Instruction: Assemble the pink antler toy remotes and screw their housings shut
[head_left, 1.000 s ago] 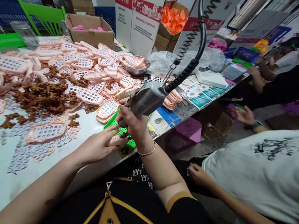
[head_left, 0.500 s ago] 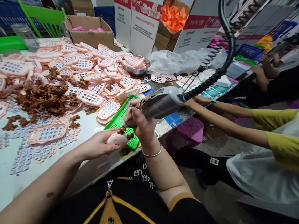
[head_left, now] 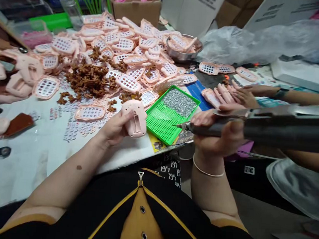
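A pink plastic toy casing with brown antler pieces at its top is gripped in my left hand, its back with a long recess facing me. My right hand is wrapped round a grey electric screwdriver, held level with its bit pointing left, apart from the casing. Below the bit lies a green perforated tray, with many small silver screws in its far part. Beyond my left hand is a heap of brown antler pieces.
Pink shell halves with holes are piled across the table, some in a metal bowl. Assembled casings lie at left. A co-worker's hands touch pink pieces at right. Clear plastic bags lie at the back.
The screwdriver has moved right, off the casing. My left hand has tilted the casing upright so its back shows. The view has turned left, bringing the assembled casings into sight.
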Tool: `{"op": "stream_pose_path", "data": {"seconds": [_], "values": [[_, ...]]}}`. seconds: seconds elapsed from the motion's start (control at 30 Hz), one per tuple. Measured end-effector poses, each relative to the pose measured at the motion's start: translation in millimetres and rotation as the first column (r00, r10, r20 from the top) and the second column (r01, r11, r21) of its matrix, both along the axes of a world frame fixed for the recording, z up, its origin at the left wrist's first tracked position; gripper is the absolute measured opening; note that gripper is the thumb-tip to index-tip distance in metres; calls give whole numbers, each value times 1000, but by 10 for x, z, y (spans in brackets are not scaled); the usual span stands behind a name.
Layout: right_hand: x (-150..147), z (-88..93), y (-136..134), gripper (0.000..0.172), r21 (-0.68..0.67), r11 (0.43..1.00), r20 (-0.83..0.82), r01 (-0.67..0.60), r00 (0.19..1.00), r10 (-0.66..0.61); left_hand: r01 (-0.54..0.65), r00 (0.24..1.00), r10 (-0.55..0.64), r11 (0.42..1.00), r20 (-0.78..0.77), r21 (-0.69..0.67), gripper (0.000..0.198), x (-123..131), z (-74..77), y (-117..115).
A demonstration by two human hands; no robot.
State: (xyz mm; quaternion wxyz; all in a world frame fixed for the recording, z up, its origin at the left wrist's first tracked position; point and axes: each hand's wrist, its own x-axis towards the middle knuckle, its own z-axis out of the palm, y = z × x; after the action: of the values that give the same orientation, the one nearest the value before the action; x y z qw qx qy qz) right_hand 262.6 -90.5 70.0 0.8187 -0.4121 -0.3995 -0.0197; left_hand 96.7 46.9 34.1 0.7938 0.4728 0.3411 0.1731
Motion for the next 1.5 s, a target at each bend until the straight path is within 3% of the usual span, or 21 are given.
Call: {"op": "stream_pose_path", "data": {"seconds": [0.07, 0.2, 0.33, 0.53, 0.8, 0.93, 1.07, 1.2, 1.4, 1.5], "values": [[-11, -55, -59, 26, 19, 999, 16, -31, 999, 30, -90, 996, 90, 986, -9, -138, 40, 19, -32, -39], [-173, -143, -136, 26, 52, 989, -9, -139, 990, 139, -91, 996, 93, 964, -4, -251, 50, 79, -145, -140], [-373, -158, -137, 29, 11, 965, -4, -263, 965, 263, -110, 993, 118, 962, 18, -249, 58, 107, -229, -192], [-447, -187, -111, 27, -58, 933, -29, -355, 935, 354, -126, 991, 134, 964, 19, -236, 62, 99, -195, -219], [-431, -390, -32, 23, -98, 915, 66, -391, 915, 398, -165, 985, 170, 975, 23, -149, 52, 115, -178, -292], [-434, -390, 21, 17, -112, 905, 77, -410, 905, 419, -193, 981, 195, 969, -2, -152, 50, 124, -228, -321], [-434, -260, -12, 17, -89, 907, 64, -412, 906, 418, -180, 983, 181, 962, -12, -204, 54, 124, -263, -307], [-421, -148, -50, 19, -42, 947, 19, -319, 947, 320, -185, 981, 192, 961, 14, -203, 52, 128, -229, -281], [-375, -125, -47, 23, 2, 985, 31, -174, 984, 174, -198, 978, 206, 959, 20, -205, 51, 129, -285, -269], [-290, -126, -40, 21, 8, 994, 51, -105, 993, 105, -147, 988, 151, 982, 25, -119, 56, 56, -374, -187]]}}
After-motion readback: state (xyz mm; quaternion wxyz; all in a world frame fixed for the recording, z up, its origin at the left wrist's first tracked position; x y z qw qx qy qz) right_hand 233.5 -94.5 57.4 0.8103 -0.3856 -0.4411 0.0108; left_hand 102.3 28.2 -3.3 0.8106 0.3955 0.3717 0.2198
